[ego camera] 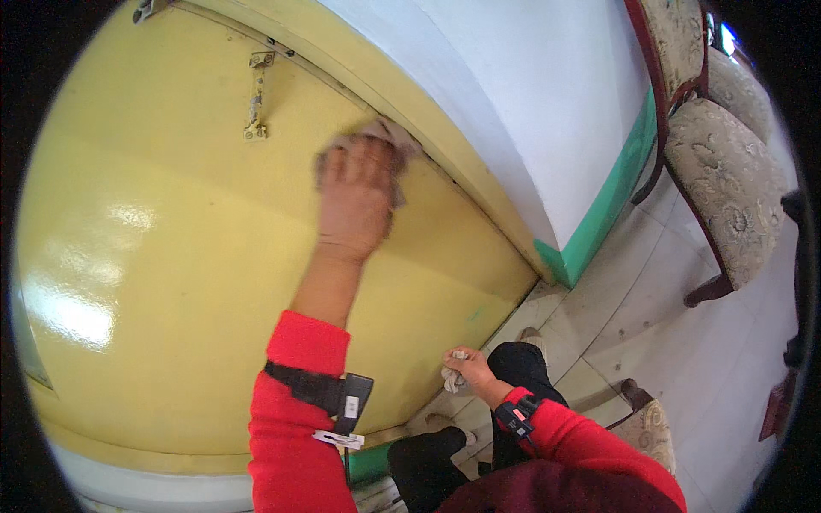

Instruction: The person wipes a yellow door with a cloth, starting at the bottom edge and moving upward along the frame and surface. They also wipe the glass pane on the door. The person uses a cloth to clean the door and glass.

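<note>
My left hand (359, 186), blurred, presses a greyish-pink cloth (401, 138) flat on the yellow painted door (211, 256). It is near the door's edge, beside the frame, with the fingers spread over the cloth. To its upper left, a worn metal pull handle (256, 96) is screwed to the door. Lower down, in front of my knees, my right hand (473, 369) pinches a crumpled off-white cloth (453, 375). That cloth hangs just off the door's lower part. Both my sleeves are red, with black devices strapped round the forearms.
A yellow door frame (436, 109) borders a white wall (513, 96) with a green base band (603, 199). Upholstered wooden chairs (725, 186) stand at the right. Another patterned seat (648, 436) is close behind my right arm. Tiles (616, 308) cover the floor.
</note>
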`<action>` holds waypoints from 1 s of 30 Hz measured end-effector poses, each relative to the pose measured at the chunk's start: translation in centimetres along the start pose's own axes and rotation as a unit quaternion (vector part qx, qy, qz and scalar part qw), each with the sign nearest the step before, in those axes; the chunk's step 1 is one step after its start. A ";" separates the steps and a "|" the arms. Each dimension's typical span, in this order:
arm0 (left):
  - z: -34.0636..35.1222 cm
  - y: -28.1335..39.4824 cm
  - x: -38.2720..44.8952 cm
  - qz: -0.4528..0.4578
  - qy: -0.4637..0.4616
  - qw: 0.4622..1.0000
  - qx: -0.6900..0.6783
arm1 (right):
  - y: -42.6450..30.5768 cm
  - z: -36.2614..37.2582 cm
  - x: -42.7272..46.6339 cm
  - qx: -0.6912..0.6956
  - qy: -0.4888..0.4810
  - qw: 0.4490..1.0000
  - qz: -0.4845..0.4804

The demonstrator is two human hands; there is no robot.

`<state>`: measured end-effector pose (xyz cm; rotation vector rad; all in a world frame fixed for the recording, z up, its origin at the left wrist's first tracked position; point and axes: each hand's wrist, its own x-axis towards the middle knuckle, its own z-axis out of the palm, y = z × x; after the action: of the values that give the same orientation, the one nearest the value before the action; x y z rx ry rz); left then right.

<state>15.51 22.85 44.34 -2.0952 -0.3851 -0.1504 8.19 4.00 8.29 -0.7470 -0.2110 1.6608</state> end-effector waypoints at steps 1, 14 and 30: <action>1.2 1.5 -0.6 0.024 -0.068 0.997 -0.021 | -0.1 0.1 -0.1 0.002 0.003 1.000 0.002; 0.7 2.1 -2.8 -0.012 -0.035 0.998 -0.057 | -0.7 0.6 -1.9 -0.014 0.001 1.000 0.008; -12.0 -7.9 2.8 -0.137 0.238 0.961 -0.034 | 1.7 -0.1 -1.4 -0.007 0.016 1.000 0.008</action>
<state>16.09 17.12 57.80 -1.9825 -0.3755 -0.8235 6.91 2.20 7.80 -0.7871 -0.1936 1.6622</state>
